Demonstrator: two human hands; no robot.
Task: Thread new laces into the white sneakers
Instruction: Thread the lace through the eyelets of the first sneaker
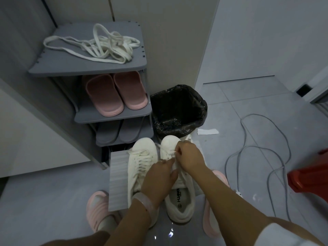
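Observation:
Two white sneakers stand side by side on the floor, toes pointing away from me. The left sneaker (142, 162) shows laces crossing its front. Over the right sneaker (179, 197) both hands work. My right hand (190, 157) pinches a white lace (171, 153) near the toe-end eyelets. My left hand (159, 178) rests on the right sneaker's tongue area, fingers pointing at the lace; what they hold is hidden. A tangled pile of white laces (104, 45) lies on the top of the grey shoe rack (88, 68).
Pink slippers (115, 93) and grey slippers (120, 132) fill the rack's lower shelves. A bin with a black bag (177, 110) stands just beyond the sneakers. A white foam sheet (119, 180) lies left of them. Grey cables (257, 157) and a red stool (312, 174) are at the right.

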